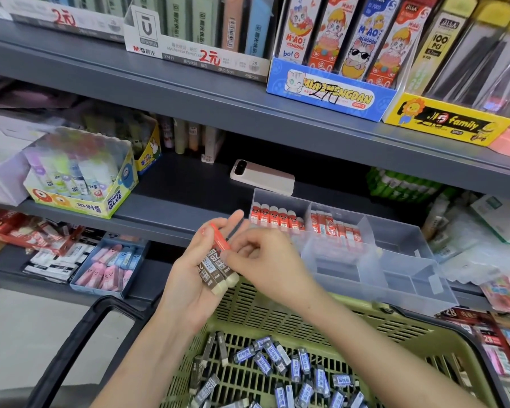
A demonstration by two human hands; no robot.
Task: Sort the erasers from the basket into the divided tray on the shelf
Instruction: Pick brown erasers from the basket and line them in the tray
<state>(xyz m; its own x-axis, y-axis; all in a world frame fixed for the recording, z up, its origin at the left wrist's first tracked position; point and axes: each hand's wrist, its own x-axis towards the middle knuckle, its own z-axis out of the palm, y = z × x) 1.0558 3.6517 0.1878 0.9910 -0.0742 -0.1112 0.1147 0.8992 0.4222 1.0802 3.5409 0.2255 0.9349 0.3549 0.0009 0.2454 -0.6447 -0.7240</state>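
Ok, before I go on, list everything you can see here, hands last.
basket: one, green, bottom of view
loose erasers: many, grey and blue sleeves, in the basket
divided tray: one, clear, shelf edge, above the basket
tray erasers: two rows, red, back compartments
brown erasers: a few, brown sleeves, held over the basket
red eraser: one, red, held with them
phone: one, white, shelf behind the tray
glue box: one, yellow and blue, shelf, left
pink and blue erasers: many, lower shelf, left
lead boxes: several, mixed colours, top shelf
left hand: holds the brown erasers
right hand: fingers pinch the red eraser
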